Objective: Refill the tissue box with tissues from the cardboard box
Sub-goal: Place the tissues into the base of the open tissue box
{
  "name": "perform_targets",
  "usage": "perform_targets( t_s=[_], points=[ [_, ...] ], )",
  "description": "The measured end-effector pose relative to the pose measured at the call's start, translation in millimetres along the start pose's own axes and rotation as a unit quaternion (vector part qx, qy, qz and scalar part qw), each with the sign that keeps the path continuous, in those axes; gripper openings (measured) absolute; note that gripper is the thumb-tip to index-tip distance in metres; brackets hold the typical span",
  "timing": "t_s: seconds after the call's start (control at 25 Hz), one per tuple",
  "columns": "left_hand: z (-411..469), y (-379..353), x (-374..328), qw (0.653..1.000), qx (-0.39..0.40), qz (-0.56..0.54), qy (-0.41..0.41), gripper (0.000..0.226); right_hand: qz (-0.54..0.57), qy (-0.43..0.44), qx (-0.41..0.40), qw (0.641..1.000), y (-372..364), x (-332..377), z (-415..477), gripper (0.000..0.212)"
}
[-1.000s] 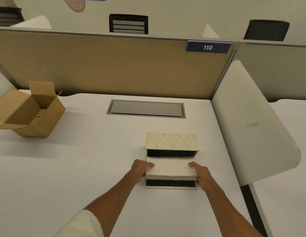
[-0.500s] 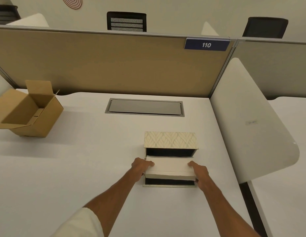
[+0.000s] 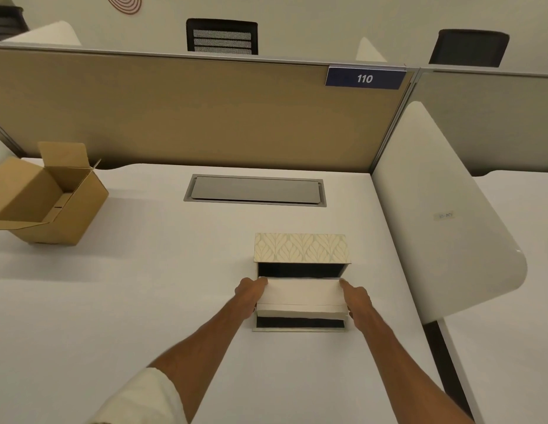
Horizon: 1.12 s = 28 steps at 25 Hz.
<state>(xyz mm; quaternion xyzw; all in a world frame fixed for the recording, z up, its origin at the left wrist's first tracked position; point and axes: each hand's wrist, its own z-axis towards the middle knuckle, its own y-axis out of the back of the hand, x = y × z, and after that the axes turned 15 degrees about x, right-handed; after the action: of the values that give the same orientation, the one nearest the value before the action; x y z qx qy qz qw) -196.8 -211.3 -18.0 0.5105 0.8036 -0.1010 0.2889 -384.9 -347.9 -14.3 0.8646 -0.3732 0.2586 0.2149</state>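
A leaf-patterned tissue box (image 3: 301,251) lies on its side on the white desk (image 3: 144,301), its dark inside open toward me and its flap lying flat on the desk. A cream stack of tissues (image 3: 301,296) sits between my hands at the box's mouth. My left hand (image 3: 249,295) grips the stack's left end and my right hand (image 3: 355,299) grips its right end. An open brown cardboard box (image 3: 52,200) stands at the desk's far left, tilted, with nothing visible inside.
A grey cable hatch (image 3: 256,191) is set in the desk behind the tissue box. A tan partition (image 3: 175,111) with a "110" plate (image 3: 365,78) closes the back. A white curved divider (image 3: 444,215) borders the right side.
The stack of tissues and both hands have edged slightly toward the tissue box's opening. The cardboard box has not moved.
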Motion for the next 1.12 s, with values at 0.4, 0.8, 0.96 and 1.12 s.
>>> perform_targets(
  t_s=[0.4, 0.8, 0.96, 1.12],
  points=[
    [-2, 1, 2, 1.0, 0.013, -0.009, 0.02, 0.041, -0.022, -0.019, 0.027, 0.999, -2, 5, -4, 0.067],
    [-5, 4, 2, 0.998, 0.027, -0.064, 0.003, 0.057, -0.028, -0.018, 0.009, 0.999, -3, 4, -5, 0.071],
    [-16, 8, -1, 0.997, -0.003, -0.075, -0.01, 0.051, -0.039, 0.003, -0.078, 0.996, 2, 1, -9, 0.068],
    [-11, 21, -8, 0.993, -0.037, -0.096, -0.055, 0.051, -0.015, 0.074, -0.103, 0.992, 16, 15, -11, 0.062]
  ],
)
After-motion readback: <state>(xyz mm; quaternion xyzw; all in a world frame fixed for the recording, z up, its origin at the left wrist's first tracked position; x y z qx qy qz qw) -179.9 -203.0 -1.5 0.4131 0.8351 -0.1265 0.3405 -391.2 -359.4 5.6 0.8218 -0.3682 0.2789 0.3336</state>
